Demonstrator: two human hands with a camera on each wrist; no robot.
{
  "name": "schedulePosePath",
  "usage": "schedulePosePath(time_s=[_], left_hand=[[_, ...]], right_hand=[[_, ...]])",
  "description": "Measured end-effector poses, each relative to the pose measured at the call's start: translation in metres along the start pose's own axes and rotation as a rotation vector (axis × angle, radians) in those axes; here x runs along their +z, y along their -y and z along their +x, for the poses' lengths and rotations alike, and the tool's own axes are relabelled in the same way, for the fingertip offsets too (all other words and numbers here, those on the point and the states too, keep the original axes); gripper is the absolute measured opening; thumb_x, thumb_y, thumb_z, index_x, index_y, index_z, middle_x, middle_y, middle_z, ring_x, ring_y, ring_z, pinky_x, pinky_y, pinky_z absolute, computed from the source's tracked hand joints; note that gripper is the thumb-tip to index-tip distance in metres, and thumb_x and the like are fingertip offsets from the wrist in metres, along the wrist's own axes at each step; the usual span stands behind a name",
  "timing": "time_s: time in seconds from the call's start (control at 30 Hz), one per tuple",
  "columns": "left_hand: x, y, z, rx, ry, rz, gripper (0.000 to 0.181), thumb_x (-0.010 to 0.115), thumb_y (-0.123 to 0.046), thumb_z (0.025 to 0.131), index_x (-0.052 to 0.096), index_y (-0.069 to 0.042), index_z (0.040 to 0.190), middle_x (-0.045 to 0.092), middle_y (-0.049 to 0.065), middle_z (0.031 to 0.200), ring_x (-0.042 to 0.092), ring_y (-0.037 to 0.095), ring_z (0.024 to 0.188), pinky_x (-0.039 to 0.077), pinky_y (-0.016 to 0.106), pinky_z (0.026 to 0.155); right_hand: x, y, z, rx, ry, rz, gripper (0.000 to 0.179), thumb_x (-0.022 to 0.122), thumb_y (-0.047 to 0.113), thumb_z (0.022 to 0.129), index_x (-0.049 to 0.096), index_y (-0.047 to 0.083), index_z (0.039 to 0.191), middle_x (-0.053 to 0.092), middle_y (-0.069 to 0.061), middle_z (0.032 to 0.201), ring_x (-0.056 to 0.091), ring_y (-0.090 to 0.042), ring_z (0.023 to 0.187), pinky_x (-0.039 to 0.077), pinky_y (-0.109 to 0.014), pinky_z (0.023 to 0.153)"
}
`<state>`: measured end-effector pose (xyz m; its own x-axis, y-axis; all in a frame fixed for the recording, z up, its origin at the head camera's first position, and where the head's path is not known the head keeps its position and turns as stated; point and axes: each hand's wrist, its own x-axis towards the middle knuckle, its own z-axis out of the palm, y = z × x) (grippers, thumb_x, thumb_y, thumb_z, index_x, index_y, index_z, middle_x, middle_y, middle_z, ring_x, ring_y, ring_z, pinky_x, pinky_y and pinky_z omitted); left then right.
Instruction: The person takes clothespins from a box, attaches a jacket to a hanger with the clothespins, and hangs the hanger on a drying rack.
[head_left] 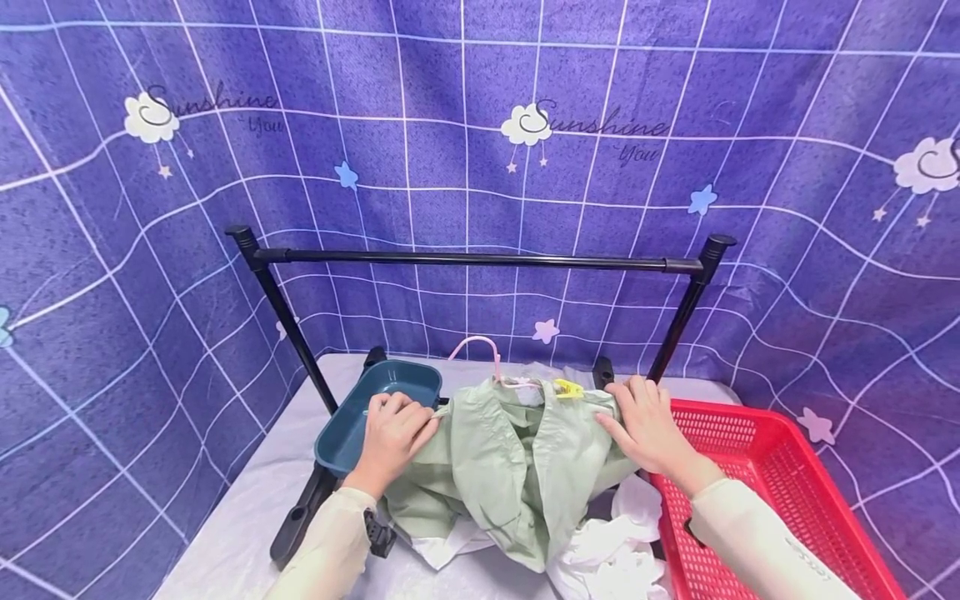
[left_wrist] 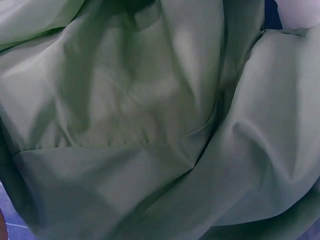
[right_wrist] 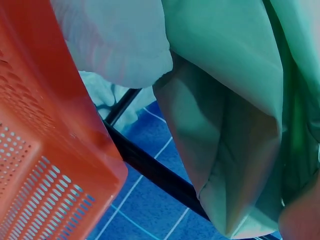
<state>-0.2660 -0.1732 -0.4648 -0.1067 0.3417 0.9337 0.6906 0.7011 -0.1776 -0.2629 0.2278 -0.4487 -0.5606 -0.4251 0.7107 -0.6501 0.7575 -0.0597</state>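
Note:
A light green shirt [head_left: 491, 458] hangs spread on a pink hanger [head_left: 497, 362], its hook standing up above the collar. My left hand [head_left: 393, 433] grips the shirt's left shoulder, fingers curled over the cloth. At the opposite shoulder my right hand [head_left: 647, 425] pinches the cloth between thumb and fingers. A yellow clothespin [head_left: 568, 388] sits near the collar on the right side. Folds of the shirt [left_wrist: 125, 100] fill the left wrist view. In the right wrist view the shirt [right_wrist: 225, 40] hangs beside the basket, part of the right hand [right_wrist: 305, 215] at the lower right.
A black rack with a crossbar [head_left: 480, 259] stands behind the shirt. To the left lies a teal tray [head_left: 327, 457]. A red perforated basket [head_left: 813, 467] is at the right, with white crumpled cloth [head_left: 618, 554] beside it on the white-covered table [head_left: 217, 546].

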Motion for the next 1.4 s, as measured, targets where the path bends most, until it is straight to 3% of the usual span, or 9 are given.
schedulePosePath(time_s=[0.2,0.4,0.63,1.0,1.27,1.4], left_hand=[[0.001,0.000,0.002,-0.007,0.019,-0.026,0.015,0.065,-0.021,0.087,0.067,-0.012,0.075,0.061,-0.003,0.068,0.054,0.024,0.069,0.038,0.049,0.069],[0.000,0.000,0.003,-0.009,0.037,-0.038,0.016,0.065,-0.021,0.087,0.068,-0.013,0.074,0.062,-0.003,0.067,0.055,0.023,0.069,0.038,0.048,0.069],[-0.004,0.000,0.001,-0.024,0.062,-0.038,0.017,0.065,-0.022,0.089,0.068,-0.015,0.074,0.062,-0.004,0.068,0.056,0.023,0.071,0.038,0.049,0.070],[-0.009,0.003,-0.001,-0.032,0.052,-0.051,0.021,0.065,-0.026,0.092,0.072,-0.013,0.077,0.067,-0.003,0.070,0.059,0.023,0.072,0.039,0.048,0.069],[-0.015,0.008,-0.002,-0.056,0.102,-0.053,0.026,0.064,-0.034,0.094,0.074,-0.012,0.085,0.071,-0.002,0.079,0.063,0.023,0.075,0.042,0.046,0.071],[-0.020,0.010,-0.003,-0.074,0.131,-0.054,0.029,0.064,-0.036,0.090,0.075,-0.009,0.093,0.072,0.002,0.090,0.064,0.025,0.081,0.044,0.046,0.073]], right_hand=[[-0.002,0.003,-0.002,0.033,-0.003,-0.007,0.046,0.039,0.043,0.104,0.058,0.000,0.106,0.046,-0.013,0.094,0.043,-0.034,0.082,0.028,-0.046,0.066],[-0.003,0.011,-0.003,0.114,-0.020,-0.010,0.024,0.054,0.023,0.095,0.061,0.001,0.102,0.047,-0.012,0.089,0.044,-0.035,0.081,0.028,-0.046,0.064],[-0.002,0.017,-0.003,0.167,-0.052,-0.031,0.016,0.057,0.018,0.093,0.061,0.003,0.097,0.046,-0.011,0.084,0.044,-0.035,0.077,0.029,-0.047,0.062],[0.001,0.023,-0.001,0.192,-0.090,-0.036,0.014,0.057,0.018,0.093,0.059,0.005,0.090,0.044,-0.010,0.080,0.044,-0.035,0.075,0.030,-0.047,0.061],[0.000,0.021,-0.002,0.196,-0.118,-0.038,0.026,0.051,0.027,0.099,0.059,0.004,0.090,0.044,-0.011,0.079,0.045,-0.036,0.074,0.030,-0.049,0.061],[0.000,0.019,-0.003,0.201,-0.121,-0.047,0.031,0.048,0.030,0.101,0.058,0.004,0.089,0.044,-0.011,0.079,0.044,-0.036,0.072,0.030,-0.049,0.060]])
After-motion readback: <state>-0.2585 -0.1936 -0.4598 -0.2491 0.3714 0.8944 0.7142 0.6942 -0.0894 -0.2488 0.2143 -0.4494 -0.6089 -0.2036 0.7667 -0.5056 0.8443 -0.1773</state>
